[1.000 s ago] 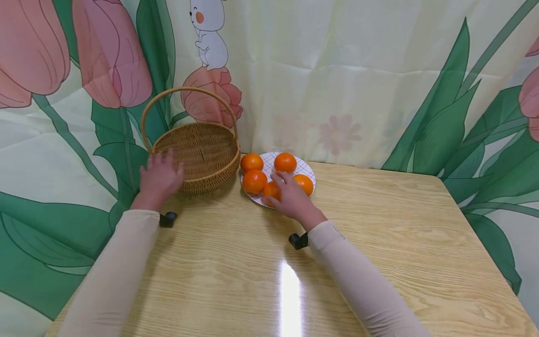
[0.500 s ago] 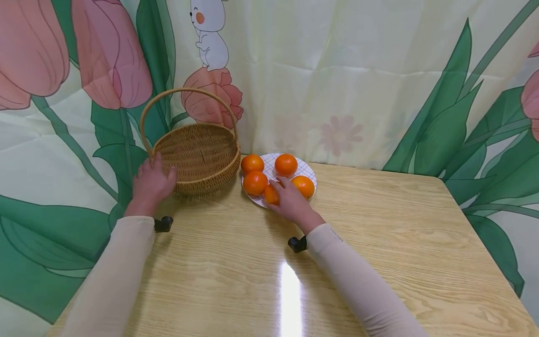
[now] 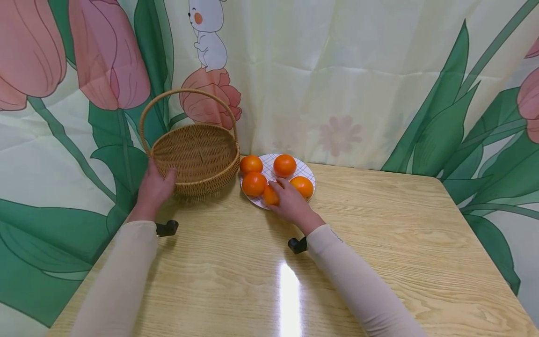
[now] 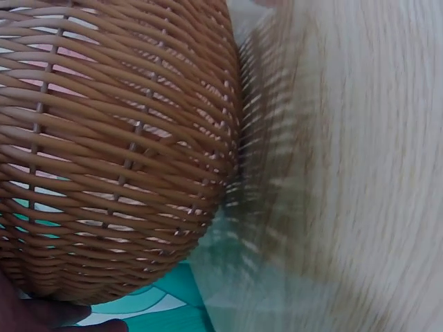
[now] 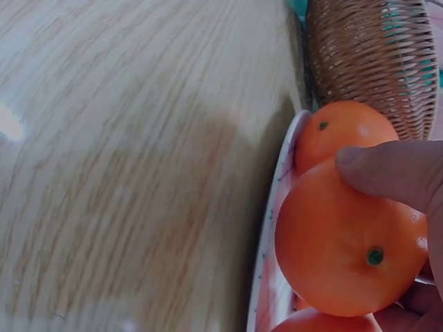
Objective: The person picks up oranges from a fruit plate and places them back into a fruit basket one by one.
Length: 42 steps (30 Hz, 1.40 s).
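In the head view, my left hand (image 3: pixel 155 188) is at the left side of a wicker basket (image 3: pixel 202 187) with a tall arched handle. Its thumb lies in front of the basket wall while the other fingers go round the side, partly hidden; the left wrist view shows fingers (image 4: pixel 55 315) against the outer weave. My right hand (image 3: pixel 290 200) grips the front orange (image 5: pixel 346 242), thumb on one side and fingers curled under the other. That orange is over a white plate (image 3: pixel 304 167) with a checked pattern. More oranges lie there, including a back one (image 3: pixel 284 165) and a right one (image 3: pixel 302 187).
The basket and plate stand side by side at the back of a wooden table (image 3: pixel 236 271), close to a flower-print curtain (image 3: pixel 337 84). The left orange (image 3: pixel 251 165) sits right by the basket's rim. Bright glare (image 3: pixel 289 299) marks the tabletop in front.
My left hand has shifted slightly left and down, its fingers going from spread over the basket's rim to round its side. My right hand has closed its fingers on the front orange.
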{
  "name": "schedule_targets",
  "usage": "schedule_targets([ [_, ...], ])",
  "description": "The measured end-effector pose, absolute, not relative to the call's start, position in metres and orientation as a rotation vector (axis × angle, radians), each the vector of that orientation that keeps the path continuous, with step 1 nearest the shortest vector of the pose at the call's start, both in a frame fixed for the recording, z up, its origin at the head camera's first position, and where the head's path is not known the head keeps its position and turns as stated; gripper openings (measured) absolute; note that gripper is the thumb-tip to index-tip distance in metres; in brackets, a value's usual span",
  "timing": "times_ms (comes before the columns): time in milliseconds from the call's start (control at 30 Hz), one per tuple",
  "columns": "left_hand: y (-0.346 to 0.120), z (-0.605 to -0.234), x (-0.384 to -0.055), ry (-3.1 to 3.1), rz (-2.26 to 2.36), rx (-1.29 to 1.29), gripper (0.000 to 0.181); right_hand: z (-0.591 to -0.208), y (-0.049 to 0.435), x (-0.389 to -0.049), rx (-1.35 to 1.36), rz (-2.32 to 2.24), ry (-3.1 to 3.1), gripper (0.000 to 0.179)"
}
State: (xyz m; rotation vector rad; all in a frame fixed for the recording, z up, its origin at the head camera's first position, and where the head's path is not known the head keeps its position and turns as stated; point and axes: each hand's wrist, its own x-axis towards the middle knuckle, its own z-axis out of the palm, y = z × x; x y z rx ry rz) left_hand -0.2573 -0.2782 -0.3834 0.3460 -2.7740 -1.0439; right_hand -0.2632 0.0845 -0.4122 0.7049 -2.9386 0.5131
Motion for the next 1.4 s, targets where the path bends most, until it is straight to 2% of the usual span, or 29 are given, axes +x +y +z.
schedule_targets([
  [333,-0.272,-0.388,-0.255,-2.613,-1.182,0.402,0.065,-0.401,0.093,-0.263,0.678,0.604,-2.919,0.073],
  [967,-0.251,-0.389,-0.243,-2.483,-1.245,0.483,0.065,-0.374,0.096,-0.264,0.661,0.614,-2.788,0.069],
  [1400,-0.249,-0.392,-0.245,-2.424,-1.433,0.545,0.072,-0.356,0.079,-0.268,0.688,0.753,-2.699,0.067],
])
